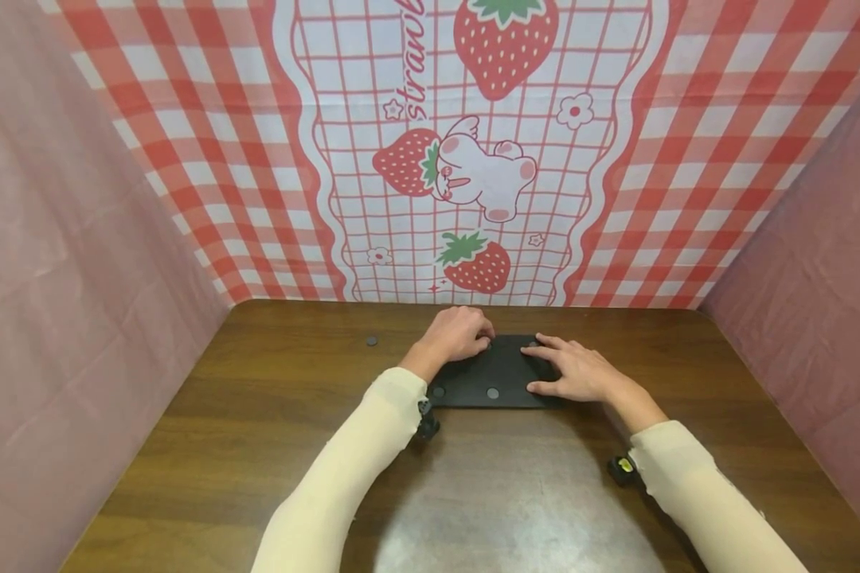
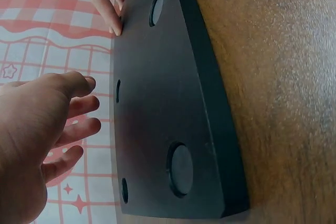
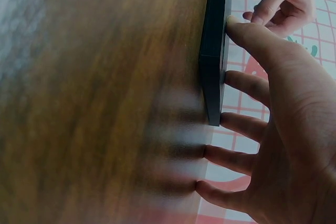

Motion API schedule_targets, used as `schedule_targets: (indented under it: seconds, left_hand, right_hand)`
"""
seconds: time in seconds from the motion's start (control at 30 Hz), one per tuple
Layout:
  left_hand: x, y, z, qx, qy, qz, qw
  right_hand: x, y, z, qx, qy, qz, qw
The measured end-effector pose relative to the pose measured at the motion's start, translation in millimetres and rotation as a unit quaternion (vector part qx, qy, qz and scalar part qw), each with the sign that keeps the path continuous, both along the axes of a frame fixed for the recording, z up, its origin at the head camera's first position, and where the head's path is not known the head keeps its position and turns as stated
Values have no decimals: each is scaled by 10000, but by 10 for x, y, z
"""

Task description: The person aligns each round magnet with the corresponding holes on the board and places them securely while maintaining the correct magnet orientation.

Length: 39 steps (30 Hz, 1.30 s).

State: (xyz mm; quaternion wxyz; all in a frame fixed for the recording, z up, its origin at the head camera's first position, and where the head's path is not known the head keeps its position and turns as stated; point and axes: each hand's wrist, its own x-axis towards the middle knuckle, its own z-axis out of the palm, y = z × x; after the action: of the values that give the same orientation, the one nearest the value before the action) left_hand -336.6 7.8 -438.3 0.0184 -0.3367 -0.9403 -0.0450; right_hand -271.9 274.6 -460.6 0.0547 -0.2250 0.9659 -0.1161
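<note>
A black rectangular board (image 1: 512,370) with round recesses lies flat near the table's far side. Grey discs show in its near row, one (image 1: 493,393) in the middle and another (image 2: 182,170) towards the left end. My left hand (image 1: 461,333) is over the far edge, thumb and forefinger close together beside a far-row recess (image 2: 118,92). Whether a small piece is between them I cannot tell. With fingers spread, my right hand (image 1: 576,370) rests on the board's right end, its thumb (image 3: 247,32) at the board's surface.
A loose grey disc (image 1: 372,341) lies on the wooden table (image 1: 258,446), left of the board. Behind the table hangs a checked strawberry cloth (image 1: 595,183). Pink curtains (image 1: 72,278) stand at both sides.
</note>
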Motion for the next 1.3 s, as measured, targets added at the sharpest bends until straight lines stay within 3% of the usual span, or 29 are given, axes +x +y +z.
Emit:
schedule_targets:
  seconds: [0.57,1.3]
  left_hand:
    - [-38,-244,-10,-153,153,171,9996]
    - [-85,-597,-26,253,42,512,9984]
  right_hand:
    - [5,-7,8,18,9,-14,10000]
    - [30,-1,2,-49,72,56,9999]
